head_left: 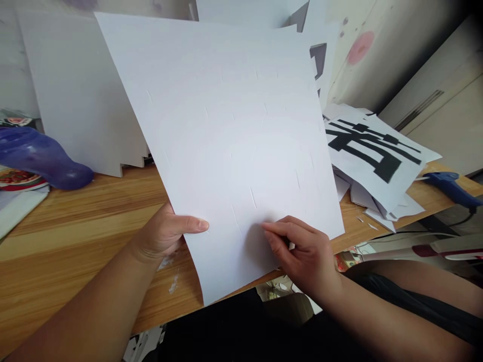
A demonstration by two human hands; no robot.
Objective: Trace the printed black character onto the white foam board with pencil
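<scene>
A large white sheet of foam board [234, 130] with faint cut lines tilts up over the wooden table [75, 221]. My left hand [166, 234] grips its lower left edge, thumb on top and fingers underneath. My right hand [302, 251] rests on the board's lower right part, its fingertips pinched together and pressing at a cut line. Whether anything small is between those fingers cannot be made out.
Another white board [79, 95] leans at the back left. A purple object [41, 156] lies at the left. A pile of paper with black printed shapes [373, 151] lies at the right, a blue glue gun [451, 186] beyond it. Small scraps dot the table.
</scene>
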